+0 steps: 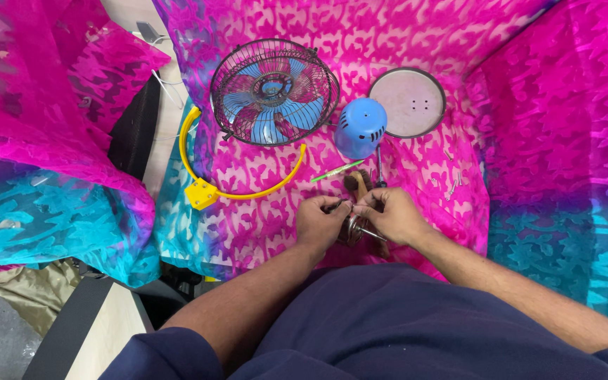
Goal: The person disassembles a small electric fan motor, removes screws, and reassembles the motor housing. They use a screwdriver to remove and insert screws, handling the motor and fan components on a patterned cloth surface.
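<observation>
My left hand (321,222) and my right hand (392,214) meet over a small metal fan motor (354,229) with a shaft, held between them above the pink cloth. Both hands pinch at its top, where something small and dark sits; I cannot tell what it is. Just beyond the hands lie a brown brush (357,184) and a green screwdriver (337,171). Farther off stand a black wire fan cage with blue blades (274,92) and a blue motor cover (361,127).
A yellow curved bracket (209,184) lies left of the cage. A round grey base plate (407,103) rests at the back right. A few screws (453,184) are scattered on the pink cloth (261,211). Draped pink and teal fabric rises on both sides.
</observation>
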